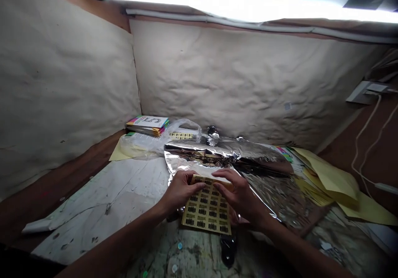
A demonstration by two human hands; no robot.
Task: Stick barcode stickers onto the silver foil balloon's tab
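Observation:
A yellow sheet of printed labels [207,211], marked with rows of dark barcode-like blocks, is held up between both hands. My left hand [180,188] pinches its upper left edge, thumb on the printed face. At the upper right edge, my right hand [238,191] grips it with the thumb in front and fingers behind. Behind the sheet lies crumpled silver foil [199,151], spread over the table. Below the sheet's lower right corner is a shiny black object [228,251], whose kind I cannot make out.
A stack of colourful printed cards [149,122] and a clear plastic bag [144,145] lie at the back left. Yellow paper sheets [329,178] spread along the right. White cables [362,145] hang from a wall socket [363,92]. A bright tube light [264,4] runs overhead.

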